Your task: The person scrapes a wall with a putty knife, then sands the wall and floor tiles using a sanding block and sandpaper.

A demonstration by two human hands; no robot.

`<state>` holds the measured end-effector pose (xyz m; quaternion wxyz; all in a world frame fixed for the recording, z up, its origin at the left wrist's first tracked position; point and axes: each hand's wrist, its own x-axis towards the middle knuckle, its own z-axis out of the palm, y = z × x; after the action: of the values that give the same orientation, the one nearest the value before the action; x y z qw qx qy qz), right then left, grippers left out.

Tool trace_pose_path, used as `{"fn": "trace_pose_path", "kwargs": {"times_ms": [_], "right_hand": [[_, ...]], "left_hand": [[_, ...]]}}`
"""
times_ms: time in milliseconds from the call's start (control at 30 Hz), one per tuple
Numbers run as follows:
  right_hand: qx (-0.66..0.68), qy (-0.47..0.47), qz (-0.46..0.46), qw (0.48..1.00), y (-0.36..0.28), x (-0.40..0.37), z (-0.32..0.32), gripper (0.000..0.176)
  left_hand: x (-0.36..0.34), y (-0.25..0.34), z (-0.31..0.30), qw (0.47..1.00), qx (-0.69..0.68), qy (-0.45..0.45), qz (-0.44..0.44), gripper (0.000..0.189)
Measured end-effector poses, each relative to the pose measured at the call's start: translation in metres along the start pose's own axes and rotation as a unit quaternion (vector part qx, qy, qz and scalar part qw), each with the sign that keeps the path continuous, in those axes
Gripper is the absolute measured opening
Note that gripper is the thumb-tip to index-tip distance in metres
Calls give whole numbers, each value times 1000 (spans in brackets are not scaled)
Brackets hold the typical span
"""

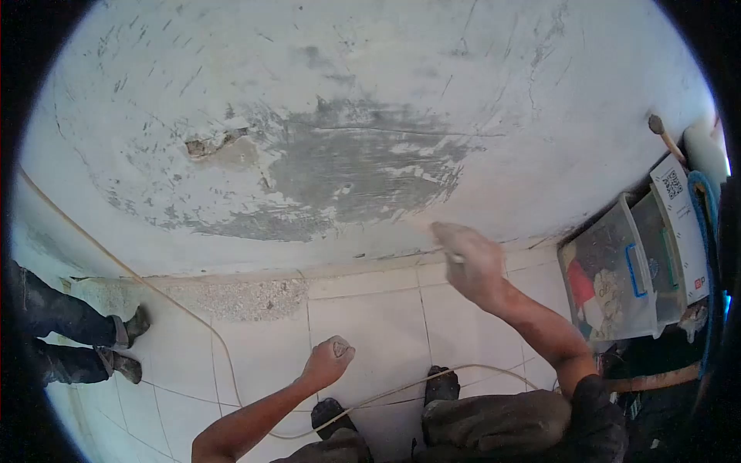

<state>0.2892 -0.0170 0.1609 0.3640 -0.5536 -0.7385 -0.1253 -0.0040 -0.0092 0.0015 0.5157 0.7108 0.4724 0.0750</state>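
My right hand (472, 261) is up close to the white wall (540, 139), just below and right of a large scraped grey patch (355, 166). Its fingers are closed, and a small pale bit shows between them; blur hides what it is. Lower down, my left hand (328, 361) is held as a fist over the tiled floor, apart from the wall. Something small and greyish shows at its curled fingers, too little to name. Left of the grey patch, a broken hole (216, 145) exposes rough brown material.
Crumbled debris (258, 299) lies along the wall's foot. A thin cable (220, 339) runs down from the left and across the floor by my shoes. Clear plastic bins (610, 270) stand at the right, near a stick-like handle (668, 137). Another person's legs (73, 316) are at the left.
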Motion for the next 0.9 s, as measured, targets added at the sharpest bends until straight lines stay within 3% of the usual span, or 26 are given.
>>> {"fn": "trace_pose_path", "kwargs": {"times_ms": [33, 100, 200, 233, 300, 400, 467, 567, 600, 700, 833, 900], "right_hand": [[18, 71, -26, 997, -9, 7, -16, 38], [7, 128, -45, 991, -29, 27, -60, 24], [-85, 51, 42, 994, -39, 32, -72, 25], [-87, 50, 43, 994, -26, 23, -57, 25], [-66, 38, -51, 996, 7, 6, -8, 44], [6, 20, 2, 1000, 10, 0, -21, 42], [-14, 112, -68, 991, -4, 19, -46, 24], [5, 184, -69, 980, -35, 34, -82, 22], [-83, 89, -29, 992, -38, 38, -80, 19], [-94, 73, -93, 989, 15, 14, -7, 16], [-65, 135, -44, 988, 9, 12, -39, 32], [-82, 176, -32, 980, -14, 33, -73, 35]], "left_hand": [[1, 1, -1, 1000, -1, 0, 0, 29], [0, 1, -2, 1000, -2, 5, -10, 30], [2, 2, -3, 1000, 9, -6, -19, 31], [2, 4, -2, 1000, 9, -8, -19, 31], [2, 6, -4, 1000, -6, -16, -24, 29], [8, -12, 4, 999, 29, 5, 23, 30], [6, 1, -1, 1000, 20, 2, -5, 31], [0, 1, -3, 1000, 10, -2, -24, 31], [0, -1, -2, 1000, 9, 4, -5, 31], [0, -5, 1, 1000, 27, 14, 0, 30], [-8, -6, 2, 999, 18, -15, -34, 28], [1, -16, 6, 999, -6, 44, 23, 24]]}}
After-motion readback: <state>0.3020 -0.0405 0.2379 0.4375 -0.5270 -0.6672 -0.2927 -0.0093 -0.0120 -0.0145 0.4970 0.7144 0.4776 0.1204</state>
